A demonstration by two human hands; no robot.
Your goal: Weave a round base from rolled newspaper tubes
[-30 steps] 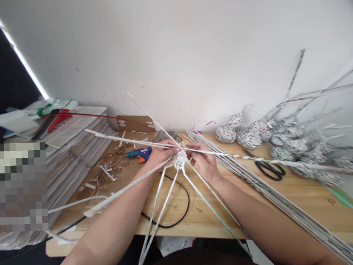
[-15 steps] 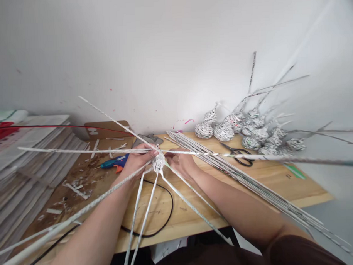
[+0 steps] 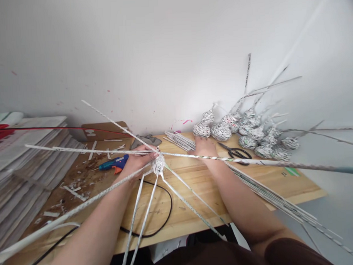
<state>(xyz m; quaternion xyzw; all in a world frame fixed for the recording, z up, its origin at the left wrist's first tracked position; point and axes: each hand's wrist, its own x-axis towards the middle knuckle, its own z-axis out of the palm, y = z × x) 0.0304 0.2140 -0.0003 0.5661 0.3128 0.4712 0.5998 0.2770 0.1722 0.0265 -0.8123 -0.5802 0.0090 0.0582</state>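
In the head view my left hand is closed around a small woven newspaper piece. Long rolled-paper strands fan out from it in several directions. My right hand rests on a bundle of loose paper rods, thumb out to the side and fingers pointing at the wall. It grips nothing that I can see, though its fingertips are partly hidden. Just beyond those fingers stands a woven paper gourd shape. One strand from the woven piece crosses in front of my right wrist.
More woven gourds cluster against the wall at right, with black-handled scissors in front. A blue glue gun lies left among paper scraps. Stacked paper stands far left. A black cable loops across the wooden table.
My right hand has left the woven piece and moved right and away from me, onto the paper rods. My left hand keeps the woven piece in nearly the same place.
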